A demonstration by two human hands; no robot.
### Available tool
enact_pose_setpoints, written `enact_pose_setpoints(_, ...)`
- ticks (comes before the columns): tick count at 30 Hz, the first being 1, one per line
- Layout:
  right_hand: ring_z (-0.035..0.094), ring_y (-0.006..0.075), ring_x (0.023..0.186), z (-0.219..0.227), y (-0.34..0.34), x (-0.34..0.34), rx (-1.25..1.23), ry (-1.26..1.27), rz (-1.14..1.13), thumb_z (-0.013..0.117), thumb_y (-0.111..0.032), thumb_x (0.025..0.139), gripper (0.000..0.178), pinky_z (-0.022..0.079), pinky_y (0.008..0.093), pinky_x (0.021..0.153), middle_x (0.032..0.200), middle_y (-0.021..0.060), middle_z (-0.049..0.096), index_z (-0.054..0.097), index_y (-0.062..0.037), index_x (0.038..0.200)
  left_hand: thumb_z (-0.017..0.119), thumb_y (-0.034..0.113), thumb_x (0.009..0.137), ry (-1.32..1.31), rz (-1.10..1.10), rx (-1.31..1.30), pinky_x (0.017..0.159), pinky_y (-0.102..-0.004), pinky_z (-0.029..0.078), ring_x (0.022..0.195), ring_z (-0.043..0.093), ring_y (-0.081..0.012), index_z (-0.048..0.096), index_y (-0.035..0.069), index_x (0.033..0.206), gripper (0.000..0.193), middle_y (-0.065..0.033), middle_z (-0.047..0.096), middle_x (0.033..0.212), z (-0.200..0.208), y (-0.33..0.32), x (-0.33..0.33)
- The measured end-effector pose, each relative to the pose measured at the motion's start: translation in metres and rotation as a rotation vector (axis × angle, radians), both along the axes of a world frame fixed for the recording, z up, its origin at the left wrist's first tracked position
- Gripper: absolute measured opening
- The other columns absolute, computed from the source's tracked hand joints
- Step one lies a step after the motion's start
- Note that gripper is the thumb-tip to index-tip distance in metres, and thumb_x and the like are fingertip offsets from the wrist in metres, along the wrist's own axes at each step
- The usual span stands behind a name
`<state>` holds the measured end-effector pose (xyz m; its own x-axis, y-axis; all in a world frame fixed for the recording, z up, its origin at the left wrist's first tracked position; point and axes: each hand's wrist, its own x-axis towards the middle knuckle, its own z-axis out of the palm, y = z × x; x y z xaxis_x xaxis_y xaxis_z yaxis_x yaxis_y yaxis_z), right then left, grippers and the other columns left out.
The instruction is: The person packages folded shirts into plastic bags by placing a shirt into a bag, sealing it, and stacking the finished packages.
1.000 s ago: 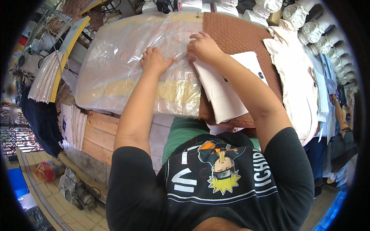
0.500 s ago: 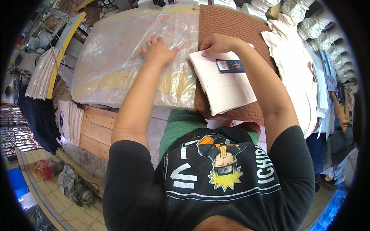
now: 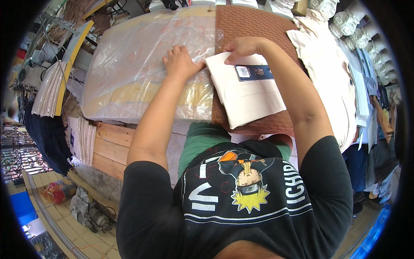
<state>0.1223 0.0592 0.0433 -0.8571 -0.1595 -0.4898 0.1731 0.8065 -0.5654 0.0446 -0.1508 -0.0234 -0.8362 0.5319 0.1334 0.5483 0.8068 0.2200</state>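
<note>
On the brown textured mat [image 3: 254,21] lies a folded cream garment [image 3: 250,103], flat and slightly turned. A dark blue hang tag [image 3: 261,72] with a white label rests across its far part, its right end beside my right forearm. My right hand [image 3: 246,47] is at the garment's far left corner, thumb and fingers closed on the edge. My left hand [image 3: 183,64] rests on the clear plastic sheet [image 3: 129,56] with fingers spread. Its thumb reaches close to the garment's left edge; whether they touch I cannot tell.
A heap of cream cloth [image 3: 327,86] hangs over the mat's right side. White ornate columns [image 3: 345,26] line the far right. Bagged folded garments [image 3: 47,93] lean on a yellow-edged board [image 3: 73,60] at left, near dark hanging cloth [image 3: 47,140]. Another person's arm [image 3: 381,112] shows at right.
My left hand has shifted rightward over the plastic, bringing its thumb closer to the garment. My right hand stays at the far edge. The whole view has shifted slightly.
</note>
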Motion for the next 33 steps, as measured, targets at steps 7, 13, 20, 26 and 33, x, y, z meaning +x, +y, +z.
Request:
enact_pose_setpoints(7,0.058,0.0126,0.082,-0.002,0.013,0.012,-0.116,0.131,-0.097,0.066,-0.027,0.081,0.026,0.043,0.0281,0.078,0.087,0.0013,0.066,0.066,-0.0072,0.098,0.072,0.043,0.066,0.029,-0.092,0.102,0.099,-0.0483,0.030,0.118,0.042,-0.0329,0.052,0.001,0.119,0.070,-0.0156,0.045,0.127,-0.001,0.004,0.040)
enact_pose_setpoints(13,0.057,0.0110,0.082,-0.002,0.025,0.017,-0.073,0.184,-0.167,0.067,-0.027,0.081,0.025,0.042,0.0270,0.078,0.085,0.0004,0.065,0.067,-0.0075,0.096,0.072,0.043,0.067,-0.015,-0.081,0.040,0.099,-0.0487,0.029,0.119,0.041,-0.0328,0.048,0.000,0.123,0.075,-0.0163,0.043,0.129,0.009,-0.001,0.060)
enact_pose_setpoints(20,0.056,0.0104,0.082,0.002,0.030,0.034,-0.150,0.255,-0.215,0.069,-0.027,0.080,0.025,0.041,0.0262,0.080,0.085,-0.0007,0.065,0.067,-0.0077,0.095,0.072,0.061,0.061,-0.025,0.137,-0.159,0.099,-0.0500,0.028,0.121,0.040,-0.0356,0.041,-0.006,0.129,0.101,-0.0190,0.037,0.133,0.023,0.010,0.023)
enact_pose_setpoints(26,0.055,0.0101,0.082,0.007,0.027,0.040,-0.194,0.276,-0.196,0.068,-0.027,0.081,0.024,0.041,0.0260,0.079,0.085,-0.0010,0.064,0.066,-0.0078,0.095,0.068,0.065,0.062,-0.099,0.166,-0.174,0.103,-0.0527,0.020,0.123,0.038,-0.0336,0.038,-0.006,0.132,0.104,-0.0160,0.037,0.133,0.017,0.033,0.027)
enact_pose_setpoints(33,0.056,0.0136,0.084,-0.002,0.026,0.025,-0.103,0.281,-0.186,0.068,-0.029,0.081,0.025,0.041,0.0301,0.079,0.084,0.0016,0.065,0.067,-0.0087,0.095,0.066,0.037,0.073,-0.044,0.028,-0.075,0.101,-0.0535,0.024,0.123,0.038,-0.0327,0.045,0.000,0.127,0.068,-0.0145,0.039,0.132,0.002,0.033,0.044)
